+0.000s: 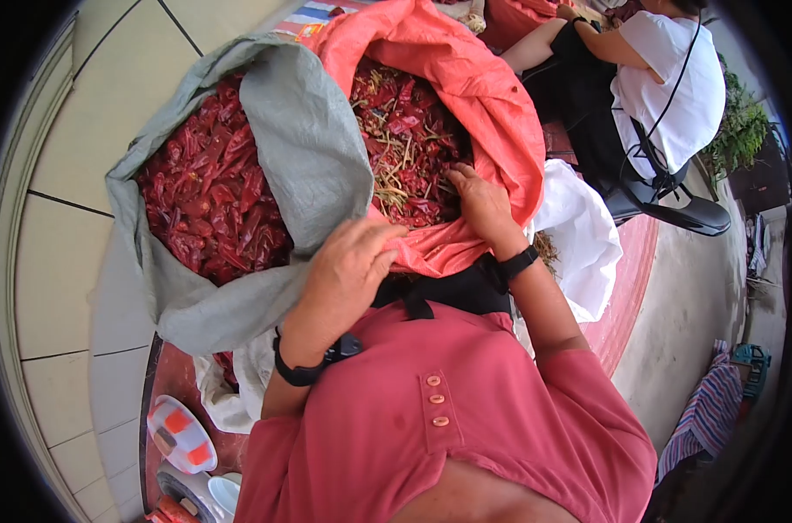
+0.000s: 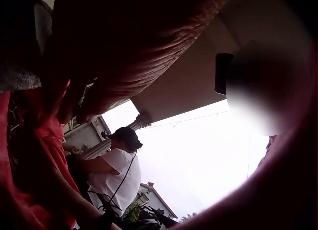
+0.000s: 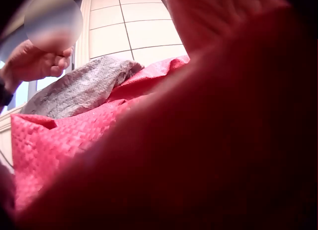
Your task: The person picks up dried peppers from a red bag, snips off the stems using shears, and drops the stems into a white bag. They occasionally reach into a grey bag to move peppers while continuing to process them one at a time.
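At the mouth of the red sack (image 1: 500, 105), we record the right hand (image 1: 486, 207) reaching just inside the near right edge, its fingertips by a mix of red pepper pods and pale stems (image 1: 405, 144); we cannot tell whether the fingers pinch anything. We note the left hand (image 1: 339, 275) above the place where the red sack meets the grey sack (image 1: 304, 122), its fingers loosely bent with nothing seen between them; we cannot confirm contact with the fabric below. We find the grey sack standing against the red one on the left, its rim folded outward around red pods (image 1: 209, 187) with few stems visible. Beside the red sack, on the right, we observe a white sack (image 1: 579, 235). Lower left, we list a white basin with red patches (image 1: 182, 434). Upper right, we see a person in a white shirt (image 1: 675, 78), seated near a green plant (image 1: 740, 122).
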